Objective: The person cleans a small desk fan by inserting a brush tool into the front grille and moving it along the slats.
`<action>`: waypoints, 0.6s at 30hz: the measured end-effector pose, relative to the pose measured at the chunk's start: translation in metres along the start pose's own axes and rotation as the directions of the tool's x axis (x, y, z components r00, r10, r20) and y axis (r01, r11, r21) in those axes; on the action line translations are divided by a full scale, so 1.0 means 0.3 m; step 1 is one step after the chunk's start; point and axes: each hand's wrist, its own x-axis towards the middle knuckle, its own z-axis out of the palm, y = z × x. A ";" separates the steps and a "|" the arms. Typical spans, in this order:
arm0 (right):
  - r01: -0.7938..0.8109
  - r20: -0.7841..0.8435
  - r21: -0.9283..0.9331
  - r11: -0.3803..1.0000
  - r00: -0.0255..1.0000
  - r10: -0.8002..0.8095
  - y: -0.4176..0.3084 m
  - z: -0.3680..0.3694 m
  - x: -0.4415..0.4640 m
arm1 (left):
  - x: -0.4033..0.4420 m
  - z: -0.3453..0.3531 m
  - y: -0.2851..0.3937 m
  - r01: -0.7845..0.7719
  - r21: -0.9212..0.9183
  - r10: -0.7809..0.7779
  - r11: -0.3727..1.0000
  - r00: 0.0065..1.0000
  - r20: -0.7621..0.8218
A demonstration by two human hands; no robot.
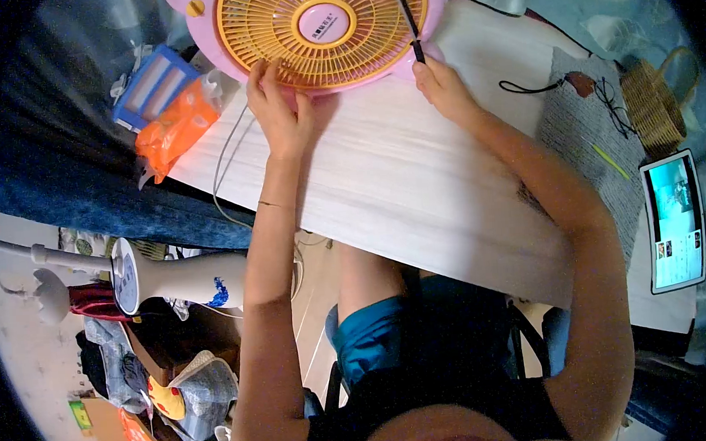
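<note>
A pink fan (238, 54) with a round yellow grille (278, 51) and a printed centre cap fills the top of the view, cut off by the upper edge. My left hand (279, 116) grips its lower left rim, fingertips resting on the grille. In my closed right hand (442, 86) is the end of a slim black-handled stick tool (407, 15). The tool lies across the right side of the grille, and its far end is out of view, so its kind does not show.
Left of the white table (415, 184) are a blue plastic basket (155, 87) and an orange bag (181, 126). On the right lie glasses (614, 107), a woven basket (653, 109) and a lit tablet (675, 221). A grey cable (219, 176) hangs over the table's left edge.
</note>
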 end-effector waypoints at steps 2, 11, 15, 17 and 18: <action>-0.044 0.026 -0.033 0.998 0.999 0.045 -0.018 -0.006 -0.009 | 0.000 0.000 0.005 0.007 -0.012 -0.007 1.000 1.000 -0.005; 0.201 0.079 -0.324 0.924 0.979 -0.186 -0.070 0.008 -0.026 | -0.006 0.001 -0.007 -0.010 0.034 0.010 0.999 1.000 0.004; 0.072 -0.195 -0.220 0.973 0.974 -0.116 -0.076 0.003 -0.007 | -0.005 0.001 -0.007 -0.001 0.026 0.001 1.000 1.000 -0.003; -0.049 -0.197 -0.124 0.991 0.980 0.024 -0.047 -0.012 0.010 | -0.010 0.003 -0.007 0.019 0.042 -0.019 0.999 1.000 0.001; -0.111 -0.193 -0.076 0.991 0.977 0.095 -0.023 -0.020 0.017 | -0.011 0.002 -0.009 0.016 0.045 -0.016 0.999 1.000 0.015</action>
